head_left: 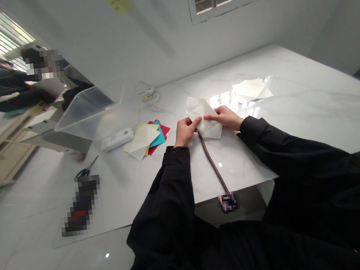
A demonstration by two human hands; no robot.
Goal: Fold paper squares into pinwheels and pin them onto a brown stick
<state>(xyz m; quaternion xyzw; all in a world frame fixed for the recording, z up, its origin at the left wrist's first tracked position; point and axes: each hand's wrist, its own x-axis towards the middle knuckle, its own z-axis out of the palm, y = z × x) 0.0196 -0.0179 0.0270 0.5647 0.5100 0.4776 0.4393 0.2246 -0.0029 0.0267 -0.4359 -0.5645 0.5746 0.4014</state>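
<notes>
A creased sheet of white paper [210, 125] is pinched between my two hands above the white marbled table. My left hand [186, 131] closes on its left edge, thumb on top and fingers behind. My right hand [226, 117] grips it farther right, the thumb and forefinger pressing near its middle. From below the left hand a thin brown cord [211, 159] runs toward me past the table's front edge, where it meets a small dark patterned thing blurred out by pixels.
Coloured paper sheets [149, 139] overlap left of my hands, beside a white oblong device [118, 139] and a clear plastic bin [83, 113]. White papers [252, 89] lie back right. Scissors [86, 168] and a pixelated dark object lie left. Another person [8, 83] sits far left.
</notes>
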